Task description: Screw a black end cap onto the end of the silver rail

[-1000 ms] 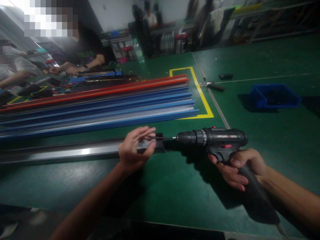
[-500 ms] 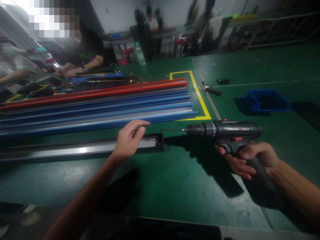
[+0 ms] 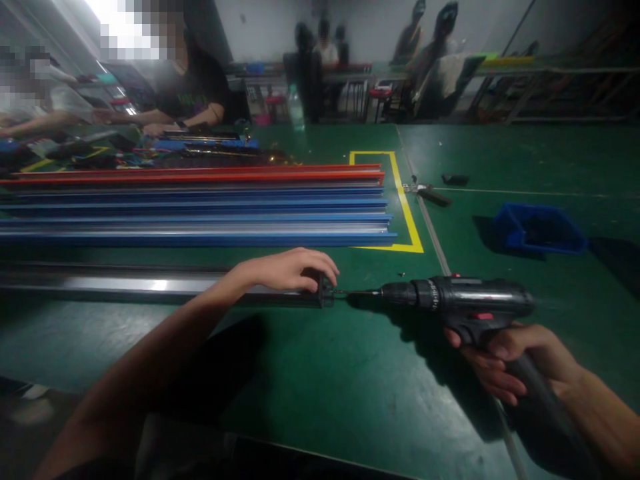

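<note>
My right hand (image 3: 515, 360) is wrapped round the grip of a black cordless drill (image 3: 480, 297). The drill lies level in the air, its long thin bit (image 3: 357, 293) pointing left. The bit's tip is close to the end cap (image 3: 326, 293) of a long black-and-silver rail (image 3: 150, 285); whether it touches is too small to tell. My left hand (image 3: 290, 269) lies over the rail's right end, with thumb and fingers closed about the end cap. The fingers hide part of the cap and rail.
Several blue rails (image 3: 250, 238) and orange rails (image 3: 225, 177) lie behind. Yellow tape (image 3: 407, 217) marks the green table (image 3: 310, 373). A blue bin (image 3: 540, 230), pliers-like tool (image 3: 433, 195) and small dark piece (image 3: 455, 179) are at right. Co-workers sit at the far left.
My left hand has moved right and closed on the rail's end cap. The drill has come down level with the rail, its bit now at the cap. The view has shifted slightly.
</note>
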`<state>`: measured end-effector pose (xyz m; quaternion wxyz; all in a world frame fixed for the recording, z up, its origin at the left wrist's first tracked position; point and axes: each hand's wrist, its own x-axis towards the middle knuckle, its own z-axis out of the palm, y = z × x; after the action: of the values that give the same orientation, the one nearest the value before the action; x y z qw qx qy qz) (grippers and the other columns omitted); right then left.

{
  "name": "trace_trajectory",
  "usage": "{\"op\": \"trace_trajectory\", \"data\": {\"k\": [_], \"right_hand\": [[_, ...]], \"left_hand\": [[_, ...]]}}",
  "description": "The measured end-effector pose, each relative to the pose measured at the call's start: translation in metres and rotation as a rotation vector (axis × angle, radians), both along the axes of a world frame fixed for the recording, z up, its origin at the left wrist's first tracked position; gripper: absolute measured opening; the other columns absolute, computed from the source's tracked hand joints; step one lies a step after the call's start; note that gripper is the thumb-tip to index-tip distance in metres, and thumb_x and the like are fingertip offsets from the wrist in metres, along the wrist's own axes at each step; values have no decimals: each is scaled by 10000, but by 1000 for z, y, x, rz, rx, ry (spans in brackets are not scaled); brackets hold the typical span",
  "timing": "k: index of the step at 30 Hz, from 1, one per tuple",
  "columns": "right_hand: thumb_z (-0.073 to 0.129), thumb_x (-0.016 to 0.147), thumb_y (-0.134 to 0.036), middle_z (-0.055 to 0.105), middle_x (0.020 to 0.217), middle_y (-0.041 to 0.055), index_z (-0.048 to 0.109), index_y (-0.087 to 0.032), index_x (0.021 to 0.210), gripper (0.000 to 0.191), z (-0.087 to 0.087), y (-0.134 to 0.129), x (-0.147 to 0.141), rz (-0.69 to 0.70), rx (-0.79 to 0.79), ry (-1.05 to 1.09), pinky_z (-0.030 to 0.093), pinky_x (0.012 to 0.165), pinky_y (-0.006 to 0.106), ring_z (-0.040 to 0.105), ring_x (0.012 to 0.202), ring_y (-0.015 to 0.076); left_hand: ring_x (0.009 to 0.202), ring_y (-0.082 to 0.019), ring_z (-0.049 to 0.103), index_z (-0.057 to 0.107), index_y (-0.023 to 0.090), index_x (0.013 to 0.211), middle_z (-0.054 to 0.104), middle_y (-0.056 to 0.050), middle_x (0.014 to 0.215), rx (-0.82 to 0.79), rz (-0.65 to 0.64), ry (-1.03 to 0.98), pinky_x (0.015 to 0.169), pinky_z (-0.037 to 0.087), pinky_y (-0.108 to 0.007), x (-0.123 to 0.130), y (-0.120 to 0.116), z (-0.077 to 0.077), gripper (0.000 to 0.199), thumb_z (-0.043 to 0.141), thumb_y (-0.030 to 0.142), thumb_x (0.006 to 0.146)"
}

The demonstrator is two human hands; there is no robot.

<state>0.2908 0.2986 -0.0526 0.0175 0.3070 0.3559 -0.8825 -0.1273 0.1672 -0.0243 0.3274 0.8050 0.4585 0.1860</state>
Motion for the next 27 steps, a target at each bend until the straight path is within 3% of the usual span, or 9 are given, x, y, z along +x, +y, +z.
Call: {"op": "trace_trajectory", "data": {"k": [5,16,27], "right_hand": [[622,705,-202,583,604,-37,746,-144,1026,348,-7,0,-7,49,-94,77,520,450,217,469,384,61],[680,748,-149,627,669,2,759,-91,1119,383,-22,1,-4,102,-200,156,602,526,253,574,438,84],[621,739,-155,562,639,-28,735,-94,1112,395,-27,1,-5,128,-195,211,578,497,230,479,401,64]], "left_hand": [[1009,-179,708,756,179,995,757,-68,1096,-85,80,-53,926,543,-309,4,-1,-8,196,578,121,939],[1063,-169,709,762,195,961,758,-51,1178,-15,113,-19,940,532,-285,4,-3,-12,246,542,89,934],[1046,-169,713,768,195,977,761,-52,1174,-19,108,-21,928,531,-283,4,-3,-12,239,549,106,940]]}}
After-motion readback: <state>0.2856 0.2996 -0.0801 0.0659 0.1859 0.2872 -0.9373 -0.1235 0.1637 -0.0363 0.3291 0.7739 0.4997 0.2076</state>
